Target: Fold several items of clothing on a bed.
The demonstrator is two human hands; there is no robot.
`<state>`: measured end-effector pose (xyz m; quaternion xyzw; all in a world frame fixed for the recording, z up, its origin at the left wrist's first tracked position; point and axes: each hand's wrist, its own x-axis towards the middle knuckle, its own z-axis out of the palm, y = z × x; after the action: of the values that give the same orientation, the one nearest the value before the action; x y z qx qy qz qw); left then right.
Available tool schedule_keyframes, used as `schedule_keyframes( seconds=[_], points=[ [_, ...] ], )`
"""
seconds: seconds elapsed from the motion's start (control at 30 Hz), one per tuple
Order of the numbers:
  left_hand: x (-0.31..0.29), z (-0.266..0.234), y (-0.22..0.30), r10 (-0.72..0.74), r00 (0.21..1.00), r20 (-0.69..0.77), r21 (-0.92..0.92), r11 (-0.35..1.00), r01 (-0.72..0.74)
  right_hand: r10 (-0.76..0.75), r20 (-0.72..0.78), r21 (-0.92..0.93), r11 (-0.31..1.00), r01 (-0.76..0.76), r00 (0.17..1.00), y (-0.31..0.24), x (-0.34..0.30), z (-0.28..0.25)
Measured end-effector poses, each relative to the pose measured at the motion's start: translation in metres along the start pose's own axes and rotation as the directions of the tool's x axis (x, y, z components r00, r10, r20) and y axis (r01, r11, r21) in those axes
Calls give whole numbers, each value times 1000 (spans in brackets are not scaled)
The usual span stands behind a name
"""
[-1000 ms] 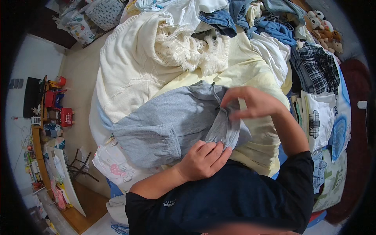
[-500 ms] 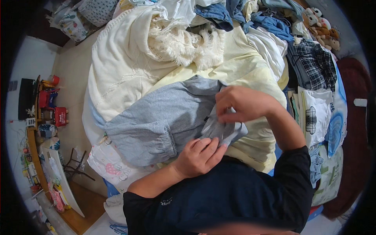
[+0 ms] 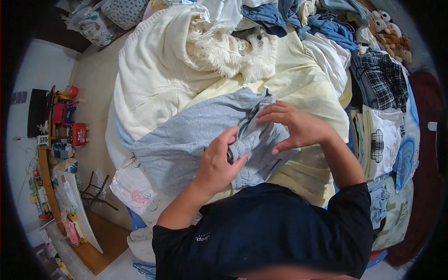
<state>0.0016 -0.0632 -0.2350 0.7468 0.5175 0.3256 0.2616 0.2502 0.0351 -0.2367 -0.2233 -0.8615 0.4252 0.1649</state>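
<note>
A rumpled pale-yellow cloth sheet spreads beneath a soft grey knit garment, lying at centre, toward the near side. The garment looks light, limp and hard to damage, not slippery; its thicker, gathered grey elastic band seems the surest hold. The left hand has thumb and forefinger parted around this band; whether they press it, I cannot tell. The right hand arches over the garment's right end, thumb and fingers spread.
</note>
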Motion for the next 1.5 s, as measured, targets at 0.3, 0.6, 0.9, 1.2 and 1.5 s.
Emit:
schedule_keyframes(
  seconds=[0.3,0.6,0.9,1.2,1.5],
  points=[
    [41,-27,-48,-106,992,73,530,847,52,161,-365,-470,819,-331,917,-3,-1,72],
    [71,-31,-40,-296,886,358,427,895,126,167,-299,-369,888,-275,940,-30,-7,148],
    [61,-18,-25,-372,878,300,680,729,77,319,-144,-370,860,-350,937,-36,-38,131],
    [96,24,-6,181,915,361,435,835,-337,803,-193,423,586,-691,563,54,-51,69],
    [192,116,-26,-352,702,619,622,766,-164,798,24,885,263,-385,602,54,-63,104]
  ],
)
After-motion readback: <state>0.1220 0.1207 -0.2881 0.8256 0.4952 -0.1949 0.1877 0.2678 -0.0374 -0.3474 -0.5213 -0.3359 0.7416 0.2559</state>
